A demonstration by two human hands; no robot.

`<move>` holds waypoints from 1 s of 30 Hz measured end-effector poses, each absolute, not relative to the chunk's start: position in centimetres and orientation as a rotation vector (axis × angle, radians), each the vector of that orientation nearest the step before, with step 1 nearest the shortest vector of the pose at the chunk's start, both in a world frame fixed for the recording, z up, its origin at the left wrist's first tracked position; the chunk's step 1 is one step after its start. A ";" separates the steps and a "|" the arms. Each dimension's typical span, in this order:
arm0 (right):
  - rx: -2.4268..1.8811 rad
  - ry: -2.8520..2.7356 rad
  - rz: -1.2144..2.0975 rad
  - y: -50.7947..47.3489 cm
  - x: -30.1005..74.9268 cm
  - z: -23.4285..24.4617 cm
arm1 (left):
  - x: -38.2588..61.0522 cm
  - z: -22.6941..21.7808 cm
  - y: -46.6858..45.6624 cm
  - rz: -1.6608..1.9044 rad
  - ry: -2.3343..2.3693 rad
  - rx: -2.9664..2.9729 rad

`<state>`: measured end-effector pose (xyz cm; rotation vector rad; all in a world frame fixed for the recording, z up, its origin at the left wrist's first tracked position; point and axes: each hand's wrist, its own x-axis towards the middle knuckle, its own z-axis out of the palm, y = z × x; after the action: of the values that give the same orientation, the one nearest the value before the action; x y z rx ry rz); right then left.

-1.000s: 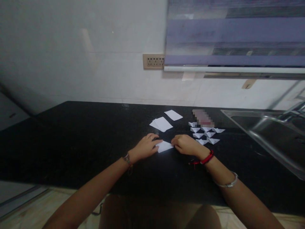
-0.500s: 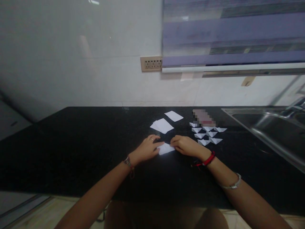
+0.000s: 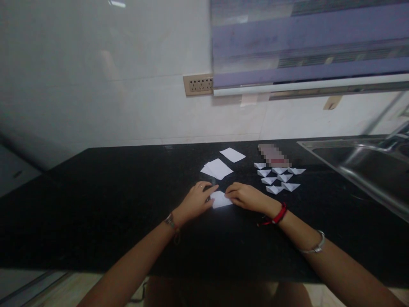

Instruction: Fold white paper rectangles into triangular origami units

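A small folded sheet of white paper [image 3: 220, 199] lies on the black countertop, its top edge slanting on both sides. My left hand [image 3: 196, 199] rests at its left edge, thumb and forefinger spread apart around the corner, the thumb touching the paper. My right hand [image 3: 247, 197] is closed, with the fingertips pinching and pressing the paper's upper right edge. Just beyond my hands sits a fanned stack of white paper sheets [image 3: 219, 169], with another white sheet [image 3: 232, 154] behind it. Several folded white paper pieces [image 3: 269, 181] with pointed ends stand in rows to the right.
The black countertop [image 3: 96, 204] runs up to a pale wall. A blurred-out flat pinkish object [image 3: 274, 156] lies behind the folded pieces. At the far right is a metal sink [image 3: 338, 170] with a faucet. A socket panel [image 3: 198, 85] and a purple blind [image 3: 303, 42] are on the wall.
My left forefinger has lifted away from the paper's upper edge and the thumb has drawn slightly apart from it. My right fingertips have slid a little left along the paper. The view has tilted slightly.
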<state>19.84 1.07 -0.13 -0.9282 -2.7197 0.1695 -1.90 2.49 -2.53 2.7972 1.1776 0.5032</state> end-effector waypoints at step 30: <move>-0.974 -2.738 0.259 0.3 18.5 0.5 | -0.2 -2.3 1.5 0.498 1.384 2.714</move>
<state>18.46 0.26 0.49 -0.9737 -2.7385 0.2586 -0.21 1.50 -2.25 2.7144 1.3839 0.4977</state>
